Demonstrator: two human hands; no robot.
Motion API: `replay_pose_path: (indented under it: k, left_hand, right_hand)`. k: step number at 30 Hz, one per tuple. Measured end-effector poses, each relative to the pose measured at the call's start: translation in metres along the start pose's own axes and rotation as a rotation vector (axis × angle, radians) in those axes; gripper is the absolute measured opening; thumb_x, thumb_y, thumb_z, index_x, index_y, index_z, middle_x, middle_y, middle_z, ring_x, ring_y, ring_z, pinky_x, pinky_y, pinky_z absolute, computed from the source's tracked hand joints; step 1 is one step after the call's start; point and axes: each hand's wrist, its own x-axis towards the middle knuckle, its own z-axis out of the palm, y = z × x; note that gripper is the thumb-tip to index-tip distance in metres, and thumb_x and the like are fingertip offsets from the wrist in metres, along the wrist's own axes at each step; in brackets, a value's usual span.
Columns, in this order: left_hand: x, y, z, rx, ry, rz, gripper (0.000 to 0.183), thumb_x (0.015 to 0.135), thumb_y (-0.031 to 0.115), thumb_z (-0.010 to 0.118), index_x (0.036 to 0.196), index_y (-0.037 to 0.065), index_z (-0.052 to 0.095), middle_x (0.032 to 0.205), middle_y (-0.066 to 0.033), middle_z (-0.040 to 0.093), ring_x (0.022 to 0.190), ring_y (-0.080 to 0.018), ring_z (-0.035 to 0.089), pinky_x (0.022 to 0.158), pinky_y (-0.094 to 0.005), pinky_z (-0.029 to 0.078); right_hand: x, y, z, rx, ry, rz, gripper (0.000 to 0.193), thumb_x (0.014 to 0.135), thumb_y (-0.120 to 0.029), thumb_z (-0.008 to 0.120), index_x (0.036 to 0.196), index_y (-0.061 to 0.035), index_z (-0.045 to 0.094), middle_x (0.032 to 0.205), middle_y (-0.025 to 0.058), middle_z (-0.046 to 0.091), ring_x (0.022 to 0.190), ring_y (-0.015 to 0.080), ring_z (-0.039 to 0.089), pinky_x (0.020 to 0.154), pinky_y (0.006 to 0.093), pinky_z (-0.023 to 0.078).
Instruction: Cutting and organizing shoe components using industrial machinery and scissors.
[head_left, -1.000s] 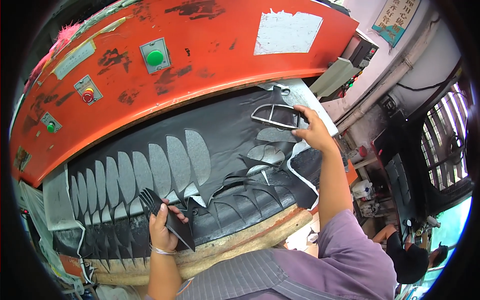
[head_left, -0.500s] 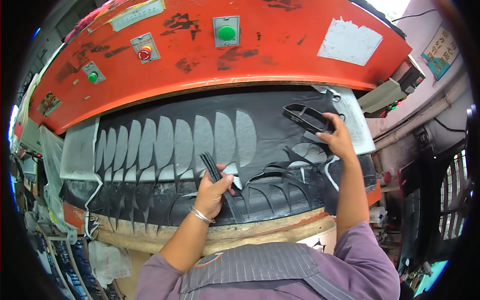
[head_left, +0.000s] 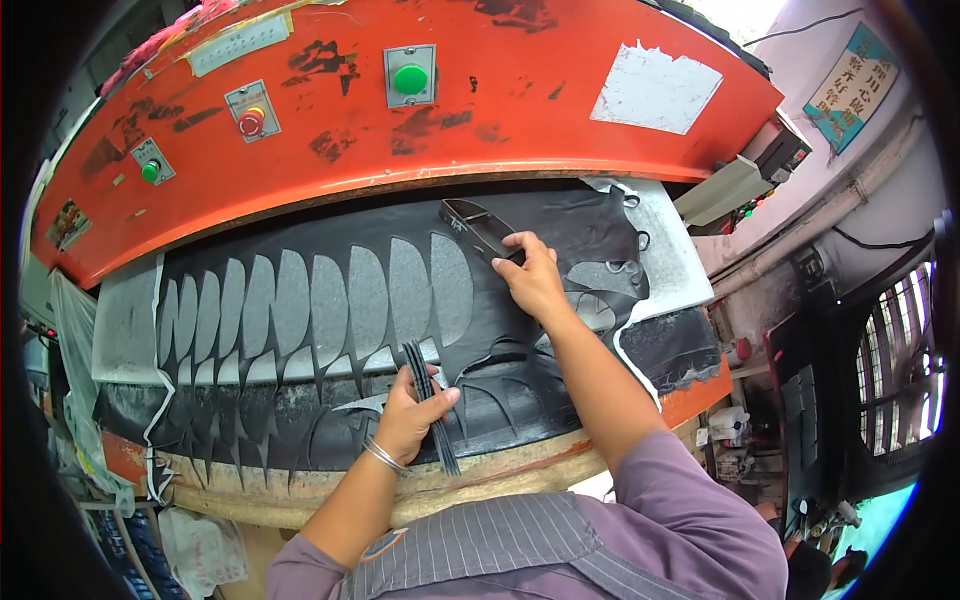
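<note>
My right hand (head_left: 533, 278) grips a dark cutting die (head_left: 478, 226), a narrow half-oval frame with a crossbar, by its near right end. The die is over a black leather-like sheet (head_left: 575, 225), just right of the last in a row of half-oval cut-outs; whether it touches the sheet I cannot tell. Closer to me, my left hand (head_left: 405, 420) is closed round a stack of thin black cut pieces (head_left: 446, 450), held on edge above the sheet's near part. Pale board (head_left: 125, 325) shows through the cut-outs and at both sides.
Across the back runs a red machine beam (head_left: 330, 130) with green buttons (head_left: 409, 79) and a red stop button (head_left: 251, 122). A worn wooden edge (head_left: 300, 508) borders the bed near me. Torn cut strips (head_left: 590, 290) lie at the right. Clear plastic sheeting (head_left: 85, 340) hangs at the left.
My right hand has carried the die left, from above the torn strips to beside the last cut-out. My left hand keeps the stack, which is now more upright. The view has shifted slightly.
</note>
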Motion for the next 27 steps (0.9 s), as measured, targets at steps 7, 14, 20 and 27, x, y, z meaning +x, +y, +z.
replay_pose_path:
  k: [7,14,20,27]
  left_hand:
    - [0.005,0.002,-0.004,0.055,-0.020,-0.028,0.050,0.074,0.012,0.076,0.111,0.002,0.044,0.078,-0.0014,0.053,0.065,-0.0119,0.054,0.060,-0.0260,0.047]
    - [0.010,0.002,-0.004,0.101,-0.035,-0.066,0.050,0.073,0.012,0.076,0.110,0.002,0.044,0.079,-0.0017,0.052,0.066,-0.0112,0.054,0.059,-0.0252,0.046]
    - [0.013,0.000,-0.006,0.080,-0.035,-0.073,0.050,0.072,0.012,0.077,0.110,0.003,0.045,0.078,-0.0013,0.051,0.066,-0.0110,0.053,0.059,-0.0254,0.047]
    - [0.016,-0.003,-0.009,0.100,-0.031,-0.069,0.050,0.072,0.011,0.077,0.110,0.003,0.045,0.079,-0.0014,0.051,0.066,-0.0109,0.053,0.060,-0.0247,0.046]
  right_hand:
    - [0.009,0.006,0.008,0.015,0.073,0.054,0.032,0.080,-0.021,0.066,0.106,-0.0042,0.058,0.111,0.0157,0.058,0.101,0.0311,0.048,0.089,0.0378,0.040]
    - [0.016,0.014,-0.024,-0.165,-0.161,-0.050,0.044,0.082,-0.029,0.066,0.118,-0.0058,0.058,0.114,0.0179,0.060,0.112,0.0330,0.051,0.094,0.0403,0.041]
    - [0.001,0.029,-0.036,-0.206,-0.311,-0.306,0.062,0.075,-0.034,0.074,0.128,-0.0099,0.051,0.132,0.0185,0.050,0.126,0.0341,0.042,0.101,0.0431,0.033]
    - [-0.011,0.038,-0.015,-0.285,-0.246,-0.455,0.043,0.068,-0.032,0.078,0.097,-0.0089,0.056,0.128,0.0205,0.052,0.130,0.0333,0.040,0.105,0.0481,0.027]
